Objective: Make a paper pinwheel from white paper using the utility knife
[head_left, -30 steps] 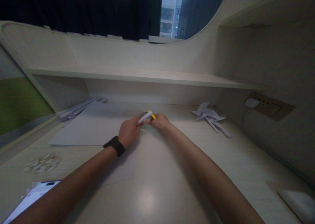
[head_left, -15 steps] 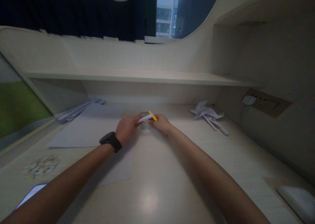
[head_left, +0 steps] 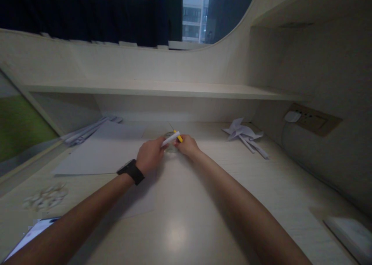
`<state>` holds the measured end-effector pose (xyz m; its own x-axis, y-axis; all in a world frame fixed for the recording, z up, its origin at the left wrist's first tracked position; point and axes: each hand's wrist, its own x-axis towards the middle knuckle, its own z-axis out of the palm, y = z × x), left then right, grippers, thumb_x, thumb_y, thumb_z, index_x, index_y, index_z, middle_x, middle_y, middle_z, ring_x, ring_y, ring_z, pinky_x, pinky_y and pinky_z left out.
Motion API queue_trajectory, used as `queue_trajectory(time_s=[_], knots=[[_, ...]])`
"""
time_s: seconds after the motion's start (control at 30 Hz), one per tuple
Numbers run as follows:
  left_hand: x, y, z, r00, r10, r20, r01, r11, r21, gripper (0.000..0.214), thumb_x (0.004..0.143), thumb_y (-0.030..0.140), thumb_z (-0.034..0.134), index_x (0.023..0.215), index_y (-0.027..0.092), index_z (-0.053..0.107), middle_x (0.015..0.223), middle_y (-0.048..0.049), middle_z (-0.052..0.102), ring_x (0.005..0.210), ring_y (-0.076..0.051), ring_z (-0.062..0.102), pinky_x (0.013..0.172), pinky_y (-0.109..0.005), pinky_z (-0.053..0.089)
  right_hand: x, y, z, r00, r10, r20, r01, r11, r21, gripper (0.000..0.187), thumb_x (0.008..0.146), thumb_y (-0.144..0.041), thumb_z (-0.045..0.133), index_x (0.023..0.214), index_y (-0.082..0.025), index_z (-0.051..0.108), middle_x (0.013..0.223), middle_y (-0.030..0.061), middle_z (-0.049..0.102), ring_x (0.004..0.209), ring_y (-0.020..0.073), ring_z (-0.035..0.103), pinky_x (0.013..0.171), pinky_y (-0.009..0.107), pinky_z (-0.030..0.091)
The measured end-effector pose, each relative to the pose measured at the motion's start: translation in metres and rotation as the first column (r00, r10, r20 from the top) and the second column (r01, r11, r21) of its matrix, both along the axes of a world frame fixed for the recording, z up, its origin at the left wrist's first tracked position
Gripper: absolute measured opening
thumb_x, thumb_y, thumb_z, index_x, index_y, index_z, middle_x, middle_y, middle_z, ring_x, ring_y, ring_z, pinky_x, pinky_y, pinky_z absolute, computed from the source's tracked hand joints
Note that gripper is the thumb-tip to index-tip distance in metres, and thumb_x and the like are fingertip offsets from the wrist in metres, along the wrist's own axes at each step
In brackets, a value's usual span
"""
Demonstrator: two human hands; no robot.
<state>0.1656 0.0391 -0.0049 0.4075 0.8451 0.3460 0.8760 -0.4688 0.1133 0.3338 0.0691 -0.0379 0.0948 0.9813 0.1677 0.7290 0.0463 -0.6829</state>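
Note:
My left hand (head_left: 149,154), with a black watch on its wrist, is closed on a rolled white paper tube (head_left: 171,138) that slants up to the right. My right hand (head_left: 187,144) grips a slim yellow-handled tool (head_left: 178,135) with a thin pointed end sticking up to the left; its exact kind is unclear. The tool crosses close to the upper end of the tube. Just beneath both hands, a clear glass-like round object (head_left: 171,148) stands on the desk, partly covered by the fingers.
White paper sheets (head_left: 95,152) lie at the left, with rolled papers (head_left: 90,131) behind. Folded paper pinwheels with stick handles (head_left: 242,134) rest at the back right. Small pale pieces (head_left: 46,197) and a phone (head_left: 31,234) are front left. A shelf (head_left: 162,88) spans above.
The tube's upper end has tilted upward to the right. The yellow tool has shifted slightly down and left, and its thin tip now shows. The view has shifted slightly.

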Motion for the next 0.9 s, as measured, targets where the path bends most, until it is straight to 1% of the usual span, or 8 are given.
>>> queue_trajectory(time_s=[0.17, 0.33, 0.4, 0.47, 0.53, 0.7, 0.8, 0.9], knots=[[-0.008, 0.014, 0.007, 0.992, -0.125, -0.007, 0.124, 0.992, -0.032, 0.028, 0.094, 0.033, 0.042, 0.111, 0.023, 0.062, 0.084, -0.0061, 0.071, 0.073, -0.022, 0.064, 0.058, -0.025, 0.033, -0.001, 0.002, -0.001, 1.000, 0.000, -0.014, 0.000, 1.000, -0.006, 0.025, 0.075, -0.038, 0.066, 0.094, -0.022, 0.069, 0.085, 0.0068, 0.069, 0.075, 0.0202, 0.062, 0.063, 0.025, 0.042], [-0.007, 0.010, 0.009, 0.988, -0.131, -0.086, 0.132, 0.991, 0.010, 0.034, 0.094, 0.030, 0.038, 0.122, 0.025, 0.057, 0.077, -0.0065, 0.069, 0.068, -0.023, 0.063, 0.055, -0.026, 0.030, 0.000, 0.003, -0.002, 0.999, 0.007, -0.037, -0.007, 1.000, -0.001, 0.025, 0.074, -0.037, 0.067, 0.095, -0.023, 0.069, 0.088, 0.0064, 0.069, 0.077, 0.0209, 0.062, 0.064, 0.026, 0.042], [-0.006, 0.010, 0.009, 0.985, -0.144, -0.097, 0.145, 0.989, 0.008, 0.034, 0.094, 0.030, 0.037, 0.123, 0.025, 0.055, 0.076, -0.0066, 0.068, 0.067, -0.023, 0.062, 0.055, -0.026, 0.030, 0.001, 0.003, -0.002, 0.998, 0.016, -0.053, -0.016, 1.000, 0.000, 0.024, 0.073, -0.035, 0.067, 0.094, -0.023, 0.069, 0.086, 0.0055, 0.069, 0.076, 0.0200, 0.062, 0.064, 0.025, 0.042], [-0.007, 0.014, 0.011, 0.983, -0.154, -0.096, 0.154, 0.988, -0.005, 0.033, 0.094, 0.029, 0.037, 0.120, 0.022, 0.056, 0.078, -0.0075, 0.068, 0.067, -0.022, 0.061, 0.055, -0.026, 0.030, 0.001, 0.004, -0.002, 0.997, 0.025, -0.076, -0.026, 1.000, -0.002, 0.022, 0.072, -0.033, 0.067, 0.091, -0.022, 0.070, 0.081, 0.0044, 0.069, 0.072, 0.0186, 0.061, 0.062, 0.025, 0.041], [-0.009, 0.022, 0.012, 0.984, -0.166, -0.061, 0.164, 0.986, -0.041, 0.030, 0.093, 0.029, 0.038, 0.111, 0.017, 0.058, 0.080, -0.0089, 0.067, 0.068, -0.022, 0.060, 0.056, -0.026, 0.032, 0.002, 0.004, -0.002, 0.994, 0.031, -0.106, -0.032, 0.999, -0.005, 0.020, 0.072, -0.033, 0.066, 0.087, -0.021, 0.070, 0.076, 0.0034, 0.068, 0.069, 0.0174, 0.060, 0.060, 0.024, 0.041], [-0.011, 0.039, 0.017, 0.971, -0.168, 0.168, 0.197, 0.965, -0.172, 0.023, 0.088, 0.030, 0.045, 0.086, 0.014, 0.063, 0.080, -0.0087, 0.066, 0.071, -0.020, 0.058, 0.063, -0.027, 0.037, 0.003, 0.001, -0.003, 0.980, 0.039, -0.196, -0.038, 0.999, 0.007, 0.021, 0.071, -0.033, 0.066, 0.085, -0.018, 0.070, 0.072, 0.0019, 0.065, 0.066, 0.0147, 0.058, 0.056, 0.021, 0.040], [-0.010, 0.039, 0.017, 0.965, -0.116, 0.236, 0.162, 0.969, -0.185, 0.024, 0.085, 0.030, 0.048, 0.081, 0.014, 0.065, 0.077, -0.0075, 0.067, 0.070, -0.019, 0.058, 0.062, -0.027, 0.039, 0.003, -0.003, -0.004, 0.966, 0.033, -0.258, -0.031, 0.999, 0.012, 0.021, 0.071, -0.031, 0.065, 0.085, -0.017, 0.070, 0.069, 0.0007, 0.064, 0.064, 0.0132, 0.057, 0.056, 0.020, 0.040], [-0.009, 0.033, 0.015, 0.956, -0.066, 0.286, 0.124, 0.974, -0.192, 0.026, 0.083, 0.031, 0.048, 0.078, 0.013, 0.067, 0.074, -0.0064, 0.067, 0.066, -0.019, 0.059, 0.059, -0.026, 0.039, 0.002, -0.006, -0.004, 0.946, 0.020, -0.324, -0.020, 1.000, 0.004, 0.021, 0.071, -0.031, 0.064, 0.086, -0.016, 0.069, 0.066, -0.0002, 0.063, 0.060, 0.0121, 0.056, 0.055, 0.020, 0.040]])
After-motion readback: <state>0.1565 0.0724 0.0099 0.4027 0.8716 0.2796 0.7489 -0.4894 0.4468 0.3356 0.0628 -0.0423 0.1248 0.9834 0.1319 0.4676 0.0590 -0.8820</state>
